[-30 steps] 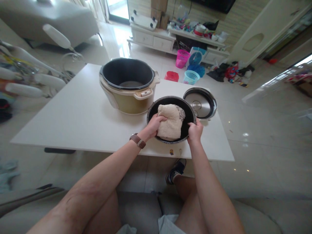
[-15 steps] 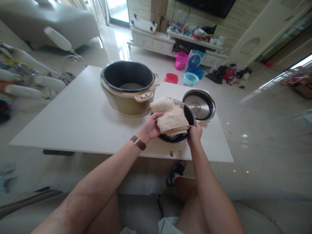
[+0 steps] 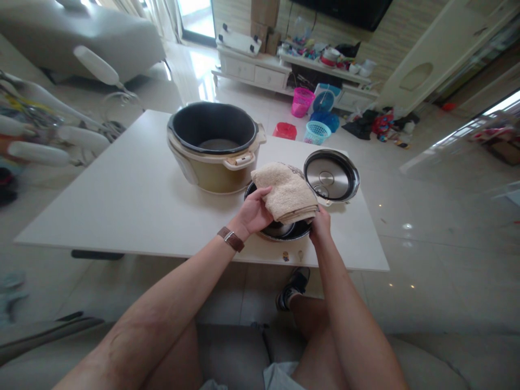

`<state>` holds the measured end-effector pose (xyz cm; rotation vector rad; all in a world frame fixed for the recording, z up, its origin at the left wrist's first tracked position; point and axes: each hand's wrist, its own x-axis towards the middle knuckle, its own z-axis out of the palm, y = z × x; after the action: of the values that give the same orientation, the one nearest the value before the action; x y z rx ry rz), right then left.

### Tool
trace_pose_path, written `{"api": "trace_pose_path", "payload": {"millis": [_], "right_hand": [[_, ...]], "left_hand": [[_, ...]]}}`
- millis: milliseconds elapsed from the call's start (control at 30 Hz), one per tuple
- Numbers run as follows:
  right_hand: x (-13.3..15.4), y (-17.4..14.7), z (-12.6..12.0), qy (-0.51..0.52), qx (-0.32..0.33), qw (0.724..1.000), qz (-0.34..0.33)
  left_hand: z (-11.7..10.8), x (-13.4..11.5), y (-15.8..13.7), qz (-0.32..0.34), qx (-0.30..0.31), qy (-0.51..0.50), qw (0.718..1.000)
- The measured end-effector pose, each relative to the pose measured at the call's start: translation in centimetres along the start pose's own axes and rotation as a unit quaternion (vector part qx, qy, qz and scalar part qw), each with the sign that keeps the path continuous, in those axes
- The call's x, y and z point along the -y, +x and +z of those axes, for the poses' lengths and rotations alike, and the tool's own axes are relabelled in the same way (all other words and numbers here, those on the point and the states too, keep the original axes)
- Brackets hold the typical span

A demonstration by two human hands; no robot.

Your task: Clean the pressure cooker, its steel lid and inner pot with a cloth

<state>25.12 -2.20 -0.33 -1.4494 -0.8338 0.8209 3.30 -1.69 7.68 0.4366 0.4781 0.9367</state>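
My left hand [image 3: 257,211] is closed on a folded beige towel [image 3: 290,192], thumb on top, with a patterned band along its far edge. The towel lies over the opening of a round black pot [image 3: 280,232] and hides much of it. My right hand [image 3: 320,225] grips the pot's right rim beside the towel's corner; its fingertips are partly hidden. Left of the towel stands a large cooker [image 3: 217,173] with a gold body and dark interior, its top open. A round lid [image 3: 335,176] with a metal inner face lies just beyond my right hand.
The white table [image 3: 122,200] carries all of these. Two small objects [image 3: 286,256] lie near its front edge. On the floor beyond are a pink basket [image 3: 303,102], a light blue basket [image 3: 317,132] and a red stool-like item [image 3: 285,130].
The black pot has shifted slightly left and toward me, along with my right hand. My left hand and the towel have moved a little to the right across its opening.
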Motion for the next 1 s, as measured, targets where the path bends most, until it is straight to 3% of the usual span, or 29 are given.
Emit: {"api": "trace_pose_path", "payload": {"millis": [100, 233, 300, 367, 433, 533, 600, 700, 833, 1000], "right_hand": [[0.7, -0.7, 0.6, 0.009, 0.012, 0.997, 0.072], [1.9, -1.2, 1.1, 0.006, 0.020, 0.997, 0.076], [2.6, -1.7, 0.9, -0.019, -0.035, 0.998, 0.045], [3.5, -2.9, 0.5, -0.069, -0.113, 0.991, -0.015], [4.4, -5.0, 0.1, -0.121, -0.150, 0.978, -0.083], [5.3, -8.7, 0.3, -0.159, -0.101, 0.970, -0.154], [5.6, -10.4, 1.0, -0.110, -0.009, 0.986, -0.128], [6.6, -11.0, 2.7, 0.054, 0.102, 0.992, -0.053], [9.5, -10.2, 3.7, 0.244, 0.108, 0.964, 0.000], [10.6, -9.0, 2.9, 0.298, 0.149, 0.938, 0.098]], "left_hand": [[0.2, -0.1, -0.1, 0.001, -0.001, -0.004, 1.000], [0.4, -0.2, -0.2, 0.017, -0.012, -0.015, 1.000], [0.5, -0.3, -0.2, 0.032, -0.019, -0.017, 0.999], [0.6, -0.5, -0.2, 0.051, -0.024, -0.014, 0.998], [0.7, -0.6, -0.1, 0.067, -0.023, -0.012, 0.997], [1.1, -0.6, 0.0, 0.082, -0.017, -0.014, 0.996], [1.3, -0.6, -0.1, 0.079, -0.013, -0.010, 0.997], [1.6, -0.4, -0.5, 0.055, 0.002, 0.003, 0.998], [1.5, -0.1, -1.4, 0.019, 0.030, 0.012, 0.999], [1.1, 0.6, -2.2, 0.002, 0.074, 0.025, 0.997]]}}
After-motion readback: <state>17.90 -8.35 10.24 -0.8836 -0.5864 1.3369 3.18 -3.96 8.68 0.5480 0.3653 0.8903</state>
